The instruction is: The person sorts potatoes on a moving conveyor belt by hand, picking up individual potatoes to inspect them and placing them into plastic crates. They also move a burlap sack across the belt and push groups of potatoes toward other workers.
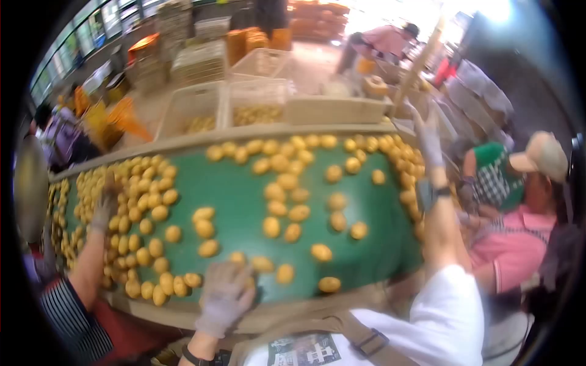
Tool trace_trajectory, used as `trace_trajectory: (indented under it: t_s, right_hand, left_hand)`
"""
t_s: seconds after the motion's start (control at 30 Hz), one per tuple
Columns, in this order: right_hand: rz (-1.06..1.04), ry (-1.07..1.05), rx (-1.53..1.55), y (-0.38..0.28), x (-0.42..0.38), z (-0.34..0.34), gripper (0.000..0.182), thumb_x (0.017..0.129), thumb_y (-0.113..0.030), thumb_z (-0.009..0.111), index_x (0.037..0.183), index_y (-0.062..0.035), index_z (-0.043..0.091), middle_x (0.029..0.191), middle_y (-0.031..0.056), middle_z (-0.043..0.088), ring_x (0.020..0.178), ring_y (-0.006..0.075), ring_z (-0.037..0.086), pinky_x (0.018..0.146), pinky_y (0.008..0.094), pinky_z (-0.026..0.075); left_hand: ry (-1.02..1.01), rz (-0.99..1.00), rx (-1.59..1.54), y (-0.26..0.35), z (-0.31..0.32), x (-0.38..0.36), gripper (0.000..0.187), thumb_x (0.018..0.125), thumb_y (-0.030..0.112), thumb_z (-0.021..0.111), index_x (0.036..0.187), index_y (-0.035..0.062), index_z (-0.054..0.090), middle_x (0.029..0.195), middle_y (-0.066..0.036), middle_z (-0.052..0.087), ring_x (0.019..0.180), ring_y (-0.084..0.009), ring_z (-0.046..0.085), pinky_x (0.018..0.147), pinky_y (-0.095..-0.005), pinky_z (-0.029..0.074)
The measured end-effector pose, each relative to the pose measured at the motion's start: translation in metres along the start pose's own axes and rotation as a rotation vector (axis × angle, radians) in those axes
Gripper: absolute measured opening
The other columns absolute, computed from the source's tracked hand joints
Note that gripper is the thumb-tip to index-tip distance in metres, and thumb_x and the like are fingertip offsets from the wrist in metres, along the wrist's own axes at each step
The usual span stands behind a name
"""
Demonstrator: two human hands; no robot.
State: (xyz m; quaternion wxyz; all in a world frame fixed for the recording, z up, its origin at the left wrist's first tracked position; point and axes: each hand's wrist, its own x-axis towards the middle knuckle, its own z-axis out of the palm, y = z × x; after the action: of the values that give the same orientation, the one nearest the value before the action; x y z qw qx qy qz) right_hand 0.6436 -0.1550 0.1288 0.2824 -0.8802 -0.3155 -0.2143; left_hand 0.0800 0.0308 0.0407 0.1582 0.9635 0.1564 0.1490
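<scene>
Many yellow potatoes [279,163] lie spread over a green conveyor belt [238,189]. My left hand [226,296], in a pale glove, is low at the belt's near edge. Its fingers curl down around a potato [250,282] that shows partly beside the thumb; another potato [237,258] lies just past the fingertips. My right hand [431,137], gloved too, is stretched far out over the belt's right end. Its fingers look extended and apart, somewhat blurred, near a row of potatoes [403,160] and a wooden pole [418,64].
At left, another person's gloved hand [107,204] reaches into a dense heap of potatoes. A person in a pink shirt [516,244] stands at right, beside one in green [491,174]. Beyond the belt stand crates [259,91], some holding potatoes; farther back a person bends over [384,43].
</scene>
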Motion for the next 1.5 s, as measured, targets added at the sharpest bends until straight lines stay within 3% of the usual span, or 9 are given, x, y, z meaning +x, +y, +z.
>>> trace_trajectory:
  t_s: [0.23, 0.43, 0.5, 0.6, 0.7, 0.93, 1.13, 1.3, 1.5]
  right_hand:
    - [-0.318, -0.433, -0.314, -0.111, -0.173, 0.168, 0.085, 0.094, -0.063, 0.054, 0.158, -0.0108, 0.036, 0.156, 0.0389, 0.034, 0.132, 0.0560, 0.049, 0.110, 0.0667, 0.034]
    - [-0.518, -1.199, 0.652, -0.279, -0.192, 0.101, 0.057, 0.096, -0.048, 0.061, 0.136, -0.0074, 0.060, 0.140, 0.0253, 0.058, 0.121, 0.0440, 0.060, 0.105, 0.0524, 0.047]
    - [-0.527, -0.926, 0.648, -0.278, -0.166, 0.154, 0.048, 0.093, -0.041, 0.063, 0.126, -0.0071, 0.067, 0.136, 0.0239, 0.060, 0.120, 0.0427, 0.061, 0.103, 0.0469, 0.048]
    - [-0.723, -0.667, -0.327, -0.260, -0.099, 0.232, 0.038, 0.088, -0.025, 0.062, 0.122, -0.0088, 0.067, 0.128, 0.0202, 0.062, 0.116, 0.0401, 0.061, 0.097, 0.0477, 0.049]
    - [-0.696, -0.334, -0.154, -0.192, -0.111, 0.268, 0.042, 0.085, -0.018, 0.062, 0.127, -0.0152, 0.064, 0.121, 0.0180, 0.060, 0.111, 0.0391, 0.059, 0.091, 0.0522, 0.049]
    - [-0.581, -0.793, -0.018, -0.163, -0.136, 0.177, 0.046, 0.088, -0.013, 0.060, 0.133, -0.0196, 0.061, 0.117, 0.0201, 0.058, 0.108, 0.0409, 0.060, 0.093, 0.0482, 0.050]
    - [-0.482, -0.797, 0.107, -0.133, -0.145, 0.134, 0.049, 0.089, -0.011, 0.059, 0.138, -0.0186, 0.058, 0.116, 0.0207, 0.058, 0.108, 0.0400, 0.060, 0.096, 0.0463, 0.049]
    - [-0.379, -0.706, 0.212, -0.135, -0.141, 0.140, 0.045, 0.096, -0.014, 0.053, 0.141, -0.0093, 0.058, 0.132, 0.0248, 0.062, 0.123, 0.0429, 0.057, 0.104, 0.0497, 0.047]
    - [-0.393, -0.598, 0.455, -0.217, -0.127, 0.189, 0.056, 0.092, -0.026, 0.064, 0.143, -0.0061, 0.053, 0.131, 0.0244, 0.063, 0.121, 0.0427, 0.060, 0.103, 0.0480, 0.048]
  left_hand:
    - [-0.057, 0.196, -0.047, 0.019, 0.027, 0.008, 0.051, 0.074, 0.031, 0.077, 0.120, 0.0123, 0.068, 0.125, -0.016, 0.060, 0.121, -0.0380, 0.055, 0.105, -0.0539, 0.043]
    - [-0.086, 0.125, -0.009, 0.011, 0.018, 0.012, 0.051, 0.074, 0.032, 0.077, 0.121, 0.0134, 0.068, 0.131, -0.015, 0.059, 0.124, -0.0379, 0.053, 0.105, -0.0555, 0.042]
    - [-0.120, 0.084, 0.026, 0.005, 0.013, 0.008, 0.051, 0.074, 0.032, 0.077, 0.121, 0.0135, 0.069, 0.133, -0.015, 0.059, 0.125, -0.0382, 0.053, 0.105, -0.0557, 0.042]
    - [-0.142, 0.048, 0.094, -0.009, 0.015, -0.011, 0.050, 0.074, 0.032, 0.076, 0.120, 0.0137, 0.069, 0.132, -0.015, 0.059, 0.127, -0.0385, 0.052, 0.104, -0.0554, 0.042]
    - [-0.115, -0.031, 0.041, -0.014, 0.012, -0.025, 0.047, 0.076, 0.032, 0.076, 0.119, 0.0138, 0.070, 0.133, -0.014, 0.059, 0.129, -0.0386, 0.051, 0.105, -0.0557, 0.042]
    - [-0.115, 0.105, -0.033, -0.009, 0.025, -0.009, 0.043, 0.075, 0.031, 0.076, 0.114, 0.0142, 0.071, 0.138, -0.018, 0.056, 0.126, -0.0393, 0.053, 0.105, -0.0520, 0.042]
    - [0.005, -0.288, 0.364, -0.088, 0.016, -0.035, 0.021, 0.071, 0.013, 0.069, 0.091, 0.0098, 0.072, 0.128, -0.017, 0.062, 0.116, -0.0361, 0.056, 0.100, -0.0495, 0.044]
    - [0.058, -0.657, 0.551, -0.114, -0.029, -0.069, 0.052, 0.080, 0.026, 0.073, 0.130, 0.0144, 0.066, 0.141, -0.018, 0.055, 0.134, -0.0393, 0.047, 0.115, -0.0555, 0.033]
    - [0.110, -0.424, 0.217, -0.050, -0.019, -0.071, 0.048, 0.080, 0.025, 0.071, 0.127, 0.0128, 0.066, 0.137, -0.018, 0.056, 0.133, -0.0406, 0.048, 0.113, -0.0564, 0.035]
